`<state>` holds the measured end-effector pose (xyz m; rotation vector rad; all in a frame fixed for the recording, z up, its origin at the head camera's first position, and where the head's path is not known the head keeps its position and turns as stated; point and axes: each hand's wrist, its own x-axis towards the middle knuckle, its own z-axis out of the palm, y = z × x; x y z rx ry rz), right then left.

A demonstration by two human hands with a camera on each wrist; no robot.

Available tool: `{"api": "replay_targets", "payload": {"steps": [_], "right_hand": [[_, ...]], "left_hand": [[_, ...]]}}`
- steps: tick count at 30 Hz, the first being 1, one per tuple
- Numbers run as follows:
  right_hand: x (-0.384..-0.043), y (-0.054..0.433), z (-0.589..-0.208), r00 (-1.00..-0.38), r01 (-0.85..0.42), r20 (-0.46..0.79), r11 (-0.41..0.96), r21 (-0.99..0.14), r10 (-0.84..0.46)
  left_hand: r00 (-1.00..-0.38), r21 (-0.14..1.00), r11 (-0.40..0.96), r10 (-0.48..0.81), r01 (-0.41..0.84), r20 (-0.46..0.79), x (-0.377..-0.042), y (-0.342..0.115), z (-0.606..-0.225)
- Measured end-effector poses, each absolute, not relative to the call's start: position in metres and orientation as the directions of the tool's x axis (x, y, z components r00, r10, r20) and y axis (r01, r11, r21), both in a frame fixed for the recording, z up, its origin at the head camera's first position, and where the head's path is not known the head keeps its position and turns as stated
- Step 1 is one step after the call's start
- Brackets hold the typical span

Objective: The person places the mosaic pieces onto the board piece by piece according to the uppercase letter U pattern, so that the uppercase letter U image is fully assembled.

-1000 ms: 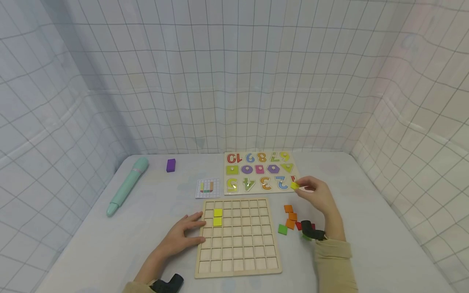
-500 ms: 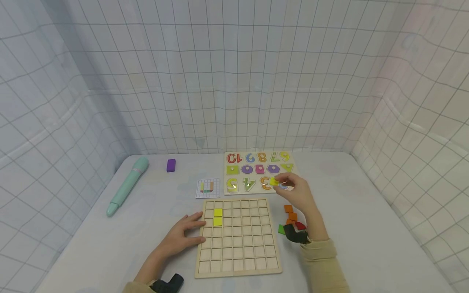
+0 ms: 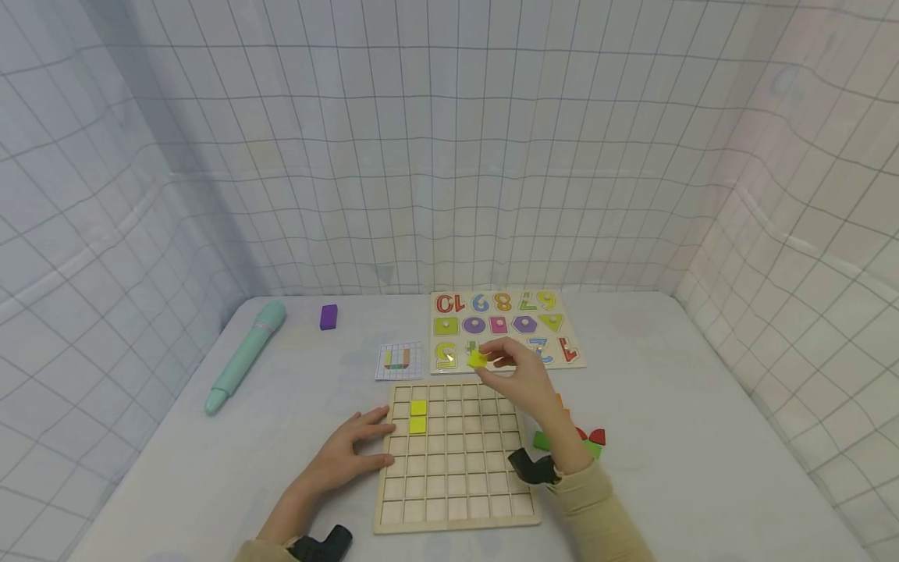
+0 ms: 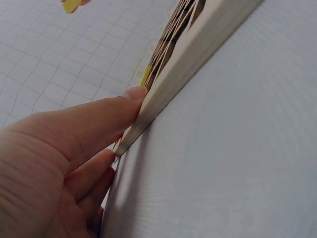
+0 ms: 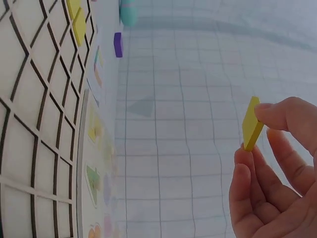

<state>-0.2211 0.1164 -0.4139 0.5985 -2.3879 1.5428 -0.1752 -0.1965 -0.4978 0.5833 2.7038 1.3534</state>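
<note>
My right hand (image 3: 518, 376) pinches a yellow square tile (image 5: 251, 124) between thumb and fingertips, held up in the air over the far edge of a wooden grid board (image 3: 456, 524). Two yellow tiles (image 3: 417, 417) lie in neighbouring cells of the board, near its far left corner. At the board's left edge rests my left hand (image 3: 344, 453), fingers spread. In the left wrist view its thumb and fingertips touch the board's wooden rim (image 4: 163, 87).
Behind the board lies a number-and-shape puzzle (image 3: 509, 334), with a small pattern card (image 3: 398, 361) beside it. Green tiles (image 3: 541, 441) and red pieces (image 3: 597, 437) sit at the right, partly behind my forearm. A purple block (image 3: 328, 317) and a mint-green stick (image 3: 246, 355) are at the left.
My right hand has carried the yellow tile leftward from above the puzzle's right end to the board's far edge. The left hand has stayed put.
</note>
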Motion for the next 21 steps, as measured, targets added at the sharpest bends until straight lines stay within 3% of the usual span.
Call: {"api": "replay_targets", "payload": {"steps": [21], "right_hand": [[-0.199,0.050,-0.434,-0.831,-0.528,0.316,0.471,-0.707,-0.458]], "left_hand": [[-0.926,0.780,0.545,0.361,0.306,0.111,-0.176,-0.196,-0.498]]}}
